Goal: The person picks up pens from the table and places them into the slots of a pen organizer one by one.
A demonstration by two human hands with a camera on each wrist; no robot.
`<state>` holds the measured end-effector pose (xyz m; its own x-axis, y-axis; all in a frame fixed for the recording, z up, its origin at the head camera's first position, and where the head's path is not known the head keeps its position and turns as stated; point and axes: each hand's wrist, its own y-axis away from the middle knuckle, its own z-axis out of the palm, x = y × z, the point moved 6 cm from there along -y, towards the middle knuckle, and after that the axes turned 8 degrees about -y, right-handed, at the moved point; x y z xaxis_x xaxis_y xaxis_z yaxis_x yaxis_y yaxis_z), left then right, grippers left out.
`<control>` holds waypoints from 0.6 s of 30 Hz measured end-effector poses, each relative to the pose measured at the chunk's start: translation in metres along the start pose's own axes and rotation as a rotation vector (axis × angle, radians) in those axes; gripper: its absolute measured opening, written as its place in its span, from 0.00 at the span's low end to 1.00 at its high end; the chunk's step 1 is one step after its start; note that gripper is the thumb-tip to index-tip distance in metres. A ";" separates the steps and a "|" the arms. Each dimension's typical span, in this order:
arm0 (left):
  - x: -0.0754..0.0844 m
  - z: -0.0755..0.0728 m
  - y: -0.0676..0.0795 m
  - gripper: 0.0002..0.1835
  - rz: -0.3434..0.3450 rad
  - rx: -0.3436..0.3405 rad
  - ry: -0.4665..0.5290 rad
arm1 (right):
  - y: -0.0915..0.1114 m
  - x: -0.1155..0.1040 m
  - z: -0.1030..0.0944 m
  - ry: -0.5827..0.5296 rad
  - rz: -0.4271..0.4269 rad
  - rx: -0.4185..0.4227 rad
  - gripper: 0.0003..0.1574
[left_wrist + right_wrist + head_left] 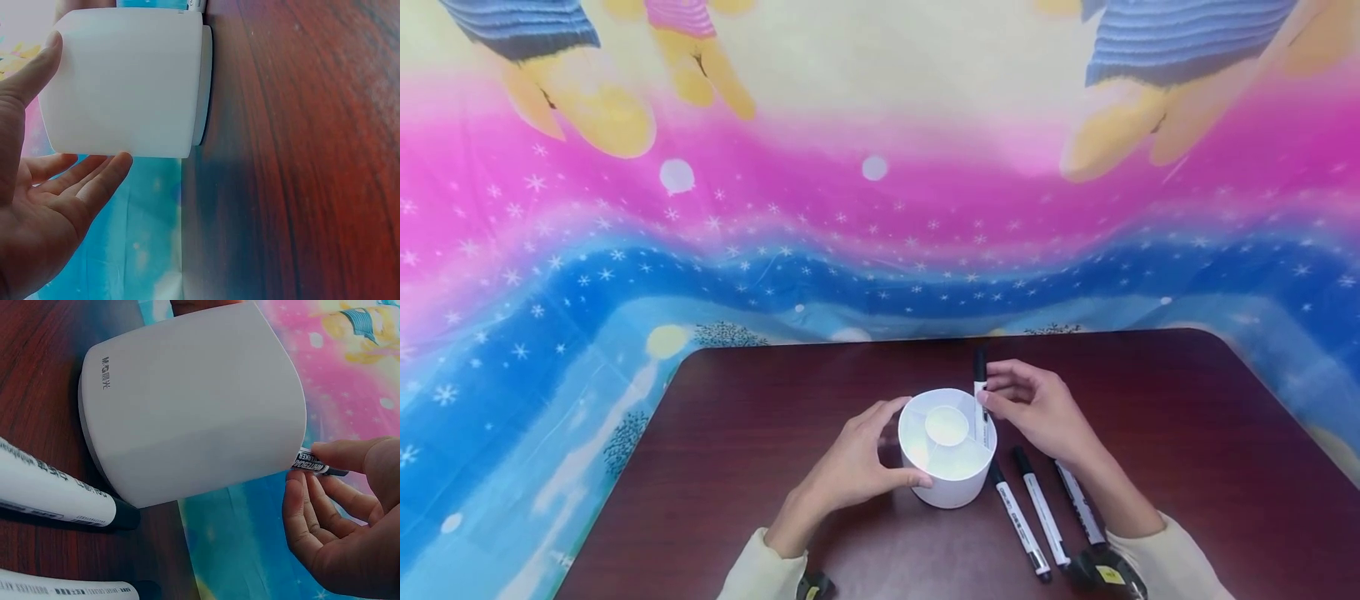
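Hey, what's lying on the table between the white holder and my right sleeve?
Three markers lie side by side between the white holder and your right sleeve; the head view shows them.

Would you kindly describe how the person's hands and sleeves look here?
The left hand and right hand are bare, without gloves. The left sleeve and right sleeve are plain cream, ending short of the hands. By each cuff sits a black device, left device and right device, each marked with yellow.
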<state>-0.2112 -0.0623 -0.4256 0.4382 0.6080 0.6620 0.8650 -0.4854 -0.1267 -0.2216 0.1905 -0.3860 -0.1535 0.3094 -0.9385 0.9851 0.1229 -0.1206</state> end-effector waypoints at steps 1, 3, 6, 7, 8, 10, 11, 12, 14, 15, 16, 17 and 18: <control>0.000 0.000 0.000 0.58 -0.001 -0.001 0.001 | 0.000 0.000 0.001 0.006 -0.001 -0.001 0.31; 0.000 0.001 0.000 0.58 -0.002 -0.002 0.002 | 0.001 0.000 0.001 0.021 -0.003 0.001 0.30; 0.000 0.001 0.000 0.57 -0.001 -0.003 0.006 | 0.000 0.001 0.002 0.032 -0.012 0.000 0.29; 0.000 0.001 0.000 0.58 -0.001 -0.003 0.008 | 0.000 0.001 0.002 0.035 -0.016 -0.001 0.28; 0.000 0.001 0.000 0.57 0.000 -0.003 0.007 | 0.000 0.001 0.002 0.039 -0.018 0.001 0.27; 0.000 0.001 -0.001 0.57 0.002 0.001 0.004 | 0.000 0.001 0.001 0.042 -0.025 -0.001 0.26; 0.000 0.000 -0.001 0.57 0.004 0.003 0.000 | 0.000 0.001 0.001 0.044 -0.030 -0.003 0.26; 0.000 0.000 -0.001 0.57 0.004 0.005 -0.001 | 0.000 0.000 0.000 0.044 -0.029 0.000 0.26; 0.000 0.000 0.000 0.57 0.006 0.008 -0.002 | 0.000 0.000 -0.001 0.049 -0.027 0.003 0.26; 0.000 0.000 0.000 0.57 0.005 0.009 -0.003 | 0.000 0.000 -0.002 0.051 -0.026 0.002 0.26; 0.000 0.000 0.000 0.57 0.005 0.010 -0.001 | 0.000 -0.001 -0.003 0.050 -0.025 0.003 0.26; 0.000 0.000 0.000 0.57 0.005 0.010 0.000 | 0.000 -0.002 -0.004 0.050 -0.027 0.001 0.27; 0.000 0.000 0.000 0.57 0.005 0.010 0.004 | 0.000 -0.003 -0.005 0.048 -0.024 0.005 0.26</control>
<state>-0.2110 -0.0625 -0.4254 0.4419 0.6032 0.6640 0.8652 -0.4822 -0.1377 -0.2213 0.1946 -0.3820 -0.1808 0.3510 -0.9188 0.9813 0.1266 -0.1447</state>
